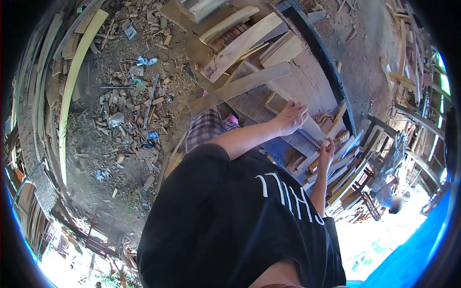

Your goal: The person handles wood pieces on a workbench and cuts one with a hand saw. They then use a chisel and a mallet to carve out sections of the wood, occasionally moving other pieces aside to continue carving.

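Note:
A pale wooden board [314, 130] lies slantwise over the workbench in front of me. My left hand [291, 117] is on it near the middle, fingers curled over its upper edge. At the near right end of the board, my right hand [327, 152] pinches it between thumb and fingers. Beside my left hand is a small wooden block or frame piece [276, 102], partly covered. A long grey-brown plank [240, 89] crosses the bench to the left of my hands. The undersides of both hands are hidden.
Loose planks [242, 47] lie at the bench's far side, along a dark curved edge [321, 48]. Stacked wood pieces [343, 170] are to the right. Scraps and litter [139, 96] cover the ground at left. Another person [386, 194] is at the far right.

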`<state>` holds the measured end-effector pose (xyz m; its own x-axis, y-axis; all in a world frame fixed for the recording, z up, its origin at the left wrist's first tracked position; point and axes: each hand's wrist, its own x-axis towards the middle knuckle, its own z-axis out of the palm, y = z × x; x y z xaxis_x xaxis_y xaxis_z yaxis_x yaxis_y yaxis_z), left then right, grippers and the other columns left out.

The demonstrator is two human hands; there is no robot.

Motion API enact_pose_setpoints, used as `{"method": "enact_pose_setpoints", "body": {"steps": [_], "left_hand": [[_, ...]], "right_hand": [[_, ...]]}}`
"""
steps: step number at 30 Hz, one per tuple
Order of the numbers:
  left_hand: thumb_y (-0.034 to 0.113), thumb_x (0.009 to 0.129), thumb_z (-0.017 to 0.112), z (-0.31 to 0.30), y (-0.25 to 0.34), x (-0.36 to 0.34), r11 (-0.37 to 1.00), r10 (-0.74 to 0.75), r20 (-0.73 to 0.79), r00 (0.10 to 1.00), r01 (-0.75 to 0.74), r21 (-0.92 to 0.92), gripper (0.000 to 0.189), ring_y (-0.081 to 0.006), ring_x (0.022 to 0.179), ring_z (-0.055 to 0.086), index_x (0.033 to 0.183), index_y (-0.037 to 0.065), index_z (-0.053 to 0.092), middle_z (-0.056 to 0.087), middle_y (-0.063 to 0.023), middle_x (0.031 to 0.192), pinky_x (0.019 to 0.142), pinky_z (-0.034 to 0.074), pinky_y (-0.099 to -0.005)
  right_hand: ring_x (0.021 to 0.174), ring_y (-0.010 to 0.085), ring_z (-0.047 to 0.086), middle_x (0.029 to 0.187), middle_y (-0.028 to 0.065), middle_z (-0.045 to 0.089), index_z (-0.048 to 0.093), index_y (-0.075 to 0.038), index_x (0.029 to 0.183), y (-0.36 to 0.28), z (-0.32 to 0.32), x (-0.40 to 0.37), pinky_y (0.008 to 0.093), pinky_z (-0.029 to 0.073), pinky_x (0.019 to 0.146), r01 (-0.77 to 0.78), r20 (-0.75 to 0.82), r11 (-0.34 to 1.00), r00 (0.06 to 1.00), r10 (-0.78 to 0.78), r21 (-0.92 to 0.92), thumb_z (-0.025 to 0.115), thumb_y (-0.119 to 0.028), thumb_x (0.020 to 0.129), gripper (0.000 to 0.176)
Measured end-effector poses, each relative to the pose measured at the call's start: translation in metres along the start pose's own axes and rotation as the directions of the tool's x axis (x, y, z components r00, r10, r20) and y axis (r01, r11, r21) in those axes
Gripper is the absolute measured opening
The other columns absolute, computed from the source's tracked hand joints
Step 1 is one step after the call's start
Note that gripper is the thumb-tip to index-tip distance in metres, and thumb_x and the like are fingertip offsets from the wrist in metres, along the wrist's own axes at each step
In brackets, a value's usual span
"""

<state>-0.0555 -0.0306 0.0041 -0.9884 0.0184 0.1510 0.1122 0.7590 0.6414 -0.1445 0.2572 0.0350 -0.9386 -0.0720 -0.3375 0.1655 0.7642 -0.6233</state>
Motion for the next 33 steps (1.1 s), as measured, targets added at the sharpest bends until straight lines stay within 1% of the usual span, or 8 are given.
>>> {"method": "enact_pose_setpoints", "body": {"steps": [4, 9, 17, 20, 23, 30, 31, 33], "left_hand": [[0.027, 0.085, 0.065, 0.007, -0.003, -0.002, 1.000, 0.015, -0.030, 0.999, -0.016, -0.001, 0.040, -0.0304, 0.115, 0.048, 0.114, 0.001, 0.057, 0.052, -0.0168, 0.119, 0.094, 0.036, -0.0468], [0.028, 0.083, 0.067, -0.003, -0.001, -0.004, 0.999, 0.005, 0.013, 1.000, -0.005, -0.036, 0.044, -0.0308, 0.116, 0.047, 0.115, 0.001, 0.055, 0.053, -0.0168, 0.119, 0.097, 0.034, -0.0465], [0.031, 0.083, 0.069, -0.013, 0.005, -0.004, 1.000, -0.002, -0.042, 0.999, 0.001, -0.029, 0.046, -0.0312, 0.112, 0.048, 0.120, 0.008, 0.055, 0.053, -0.0117, 0.116, 0.095, 0.036, -0.0476], [0.032, 0.083, 0.068, -0.017, 0.005, -0.002, 1.000, -0.001, -0.017, 1.000, 0.001, -0.001, 0.046, -0.0302, 0.109, 0.049, 0.121, 0.009, 0.054, 0.053, -0.0104, 0.115, 0.094, 0.036, -0.0462], [0.033, 0.083, 0.068, -0.018, 0.005, -0.001, 0.999, 0.028, -0.023, 0.999, -0.028, 0.022, 0.047, -0.0291, 0.106, 0.049, 0.122, 0.010, 0.054, 0.053, -0.0096, 0.113, 0.092, 0.037, -0.0450], [0.037, 0.084, 0.066, -0.015, 0.009, 0.001, 0.989, 0.049, -0.033, 0.998, -0.044, 0.138, 0.049, -0.0291, 0.107, 0.049, 0.124, 0.011, 0.055, 0.053, -0.0092, 0.113, 0.091, 0.037, -0.0453], [0.038, 0.084, 0.066, -0.014, 0.009, 0.001, 0.989, 0.044, -0.022, 0.999, -0.041, 0.143, 0.049, -0.0295, 0.106, 0.049, 0.124, 0.011, 0.055, 0.052, -0.0092, 0.113, 0.091, 0.037, -0.0452], [0.038, 0.084, 0.066, -0.013, 0.009, 0.003, 0.988, 0.044, -0.003, 0.999, -0.044, 0.148, 0.050, -0.0294, 0.106, 0.049, 0.124, 0.012, 0.054, 0.052, -0.0091, 0.114, 0.092, 0.037, -0.0450]], "right_hand": [[0.069, 0.0081, 0.051, 0.076, -0.0008, 0.054, 0.049, -0.013, 0.140, -0.004, -0.004, -0.001, 0.0257, 0.047, 0.064, 0.017, 0.026, 0.999, 1.000, -0.016, -0.031, 0.064, -0.021, 0.096, 0.047], [0.070, 0.0060, 0.052, 0.079, -0.0015, 0.055, 0.045, -0.015, 0.145, -0.002, -0.023, 0.000, 0.0219, 0.046, 0.064, 0.213, 0.217, 0.976, 0.956, -0.197, -0.052, 0.071, -0.016, 0.091, 0.059], [0.073, 0.0088, 0.056, 0.084, 0.0023, 0.058, 0.051, -0.018, 0.141, -0.010, -0.033, 0.014, 0.0253, 0.049, 0.067, 0.212, 0.262, 0.964, 0.951, -0.166, -0.160, 0.073, -0.013, 0.088, 0.058], [0.075, 0.0161, 0.061, 0.086, 0.0075, 0.061, 0.052, -0.015, 0.137, -0.026, -0.037, 0.013, 0.0310, 0.052, 0.071, 0.277, 0.320, 0.934, 0.927, -0.198, -0.224, 0.073, -0.015, 0.087, 0.055], [0.082, 0.0297, 0.065, 0.101, 0.0178, 0.066, 0.053, -0.012, 0.134, -0.030, -0.040, 0.016, 0.0389, 0.053, 0.078, 0.417, 0.383, 0.884, 0.867, -0.317, -0.210, 0.073, -0.018, 0.087, 0.051], [0.087, 0.0330, 0.067, 0.110, 0.0196, 0.066, 0.049, -0.008, 0.133, -0.027, -0.045, 0.021, 0.0420, 0.053, 0.078, 0.462, 0.405, 0.874, 0.835, -0.373, -0.148, 0.073, -0.021, 0.086, 0.054], [0.091, 0.0362, 0.066, 0.114, 0.0198, 0.064, 0.048, -0.008, 0.133, -0.026, -0.045, 0.021, 0.0446, 0.053, 0.081, 0.546, 0.397, 0.821, 0.800, -0.450, -0.170, 0.074, -0.021, 0.085, 0.057], [0.102, 0.0360, 0.064, 0.119, 0.0188, 0.063, 0.049, -0.009, 0.134, -0.024, -0.046, 0.020, 0.0433, 0.053, 0.084, 0.515, 0.400, 0.840, 0.815, -0.419, -0.169, 0.077, -0.017, 0.082, 0.060]]}}
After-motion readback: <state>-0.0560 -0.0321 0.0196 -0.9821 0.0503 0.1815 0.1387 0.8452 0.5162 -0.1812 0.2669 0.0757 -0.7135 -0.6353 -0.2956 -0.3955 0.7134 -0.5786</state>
